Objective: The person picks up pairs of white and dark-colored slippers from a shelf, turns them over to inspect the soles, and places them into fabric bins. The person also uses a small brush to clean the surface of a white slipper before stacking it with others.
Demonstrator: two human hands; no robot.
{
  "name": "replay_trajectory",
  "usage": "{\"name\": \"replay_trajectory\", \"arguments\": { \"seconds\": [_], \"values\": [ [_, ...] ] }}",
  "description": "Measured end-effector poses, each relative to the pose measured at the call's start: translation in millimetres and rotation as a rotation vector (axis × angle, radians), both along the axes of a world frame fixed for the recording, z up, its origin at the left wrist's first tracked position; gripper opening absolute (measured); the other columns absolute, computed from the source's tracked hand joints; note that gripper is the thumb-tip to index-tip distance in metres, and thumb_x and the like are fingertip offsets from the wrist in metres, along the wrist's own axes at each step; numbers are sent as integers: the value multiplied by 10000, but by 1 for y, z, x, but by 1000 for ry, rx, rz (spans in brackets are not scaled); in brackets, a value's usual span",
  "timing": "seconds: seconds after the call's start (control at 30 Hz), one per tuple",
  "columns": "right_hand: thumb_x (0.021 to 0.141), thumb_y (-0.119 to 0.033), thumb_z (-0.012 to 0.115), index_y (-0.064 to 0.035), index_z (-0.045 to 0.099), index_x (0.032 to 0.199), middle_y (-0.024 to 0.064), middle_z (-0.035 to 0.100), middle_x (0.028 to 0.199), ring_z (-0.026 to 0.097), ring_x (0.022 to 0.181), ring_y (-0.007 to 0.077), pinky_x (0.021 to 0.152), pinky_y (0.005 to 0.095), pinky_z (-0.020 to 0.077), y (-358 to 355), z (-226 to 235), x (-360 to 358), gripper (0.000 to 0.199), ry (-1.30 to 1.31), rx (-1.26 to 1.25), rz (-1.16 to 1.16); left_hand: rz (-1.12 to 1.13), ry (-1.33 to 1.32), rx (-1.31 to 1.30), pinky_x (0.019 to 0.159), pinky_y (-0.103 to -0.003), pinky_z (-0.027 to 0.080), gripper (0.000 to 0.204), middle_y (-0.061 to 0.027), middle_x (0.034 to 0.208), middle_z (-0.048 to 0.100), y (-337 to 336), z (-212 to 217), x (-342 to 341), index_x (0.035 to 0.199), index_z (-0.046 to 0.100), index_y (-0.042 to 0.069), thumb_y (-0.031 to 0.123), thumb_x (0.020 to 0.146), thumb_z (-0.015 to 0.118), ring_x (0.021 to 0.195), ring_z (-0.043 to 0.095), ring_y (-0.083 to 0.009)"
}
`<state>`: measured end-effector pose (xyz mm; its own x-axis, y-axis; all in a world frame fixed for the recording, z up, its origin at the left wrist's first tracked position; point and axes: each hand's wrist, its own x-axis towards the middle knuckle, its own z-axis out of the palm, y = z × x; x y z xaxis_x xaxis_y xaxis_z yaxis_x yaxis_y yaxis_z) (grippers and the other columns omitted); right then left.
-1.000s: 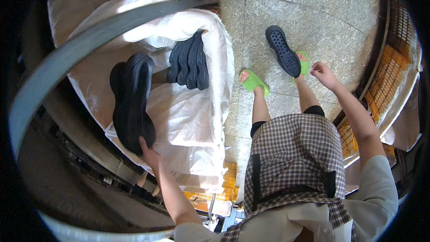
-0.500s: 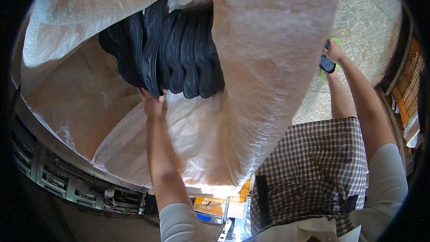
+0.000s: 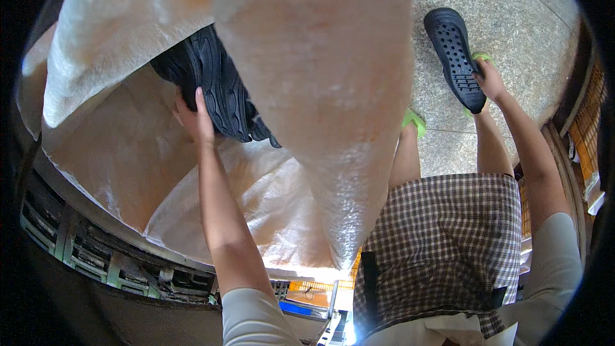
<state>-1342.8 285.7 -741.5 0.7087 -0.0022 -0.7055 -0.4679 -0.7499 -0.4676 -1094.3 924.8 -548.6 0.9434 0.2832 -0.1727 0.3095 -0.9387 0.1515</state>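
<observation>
A row of black shoe soles (image 3: 221, 93) stands packed on edge inside a pale pinkish sack (image 3: 307, 77). At the row's near left side, my left hand (image 3: 194, 115) grips the outermost soles, thumb up and fingers partly hidden behind them. Off to the right, over the floor, my right hand (image 3: 492, 83) is closed on the heel end of a single black shoe sole (image 3: 451, 51). That sole has a pattern of holes and slots facing up. A raised fold of the sack hides the right part of the row.
Speckled floor (image 3: 448, 154) lies on the right, where my feet in lime-green footwear (image 3: 415, 122) show. Dark metal framework (image 3: 96, 263) runs below the sack at lower left. Orange crates (image 3: 586, 122) stand at the right edge.
The sole in my right hand has come out from behind the sack into full view. My left hand has shifted left and up along the row. The sack fold now covers more soles.
</observation>
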Motion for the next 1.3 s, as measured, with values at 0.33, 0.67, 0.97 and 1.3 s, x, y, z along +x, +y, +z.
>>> {"name": "replay_trajectory", "arguments": {
  "seconds": [0.33,0.67,0.97,1.3],
  "values": [
    [887,-12,566,-2,432,1257,106,544,1113,531,1011,156,874,270,435,32,87,-17,394,117,467,-522,-242,141,32,1075,-480,226,637,-225,1414,341,21,11,15,1416,295,60,428,922,457,1302,312,-400],
    [898,-85,565,-28,494,1216,62,592,1092,542,989,140,887,294,431,77,233,9,330,123,558,-603,-262,547,460,1006,-621,256,687,-121,1490,237,-44,25,7,1446,218,188,378,880,558,1352,256,-319],
    [784,-210,700,0,520,956,173,567,811,589,710,325,618,369,482,184,379,91,326,-47,874,-27,-23,455,-1204,1047,-401,325,755,-167,1348,428,-206,252,-125,1409,286,31,-40,741,631,1219,448,-255],
    [677,-359,678,-78,534,1175,118,489,1253,486,1154,281,948,435,338,283,348,172,589,-846,684,103,138,45,369,964,-381,400,497,-220,1273,500,29,222,-65,1307,427,-24,169,877,584,1156,488,-348]
  ]
}}
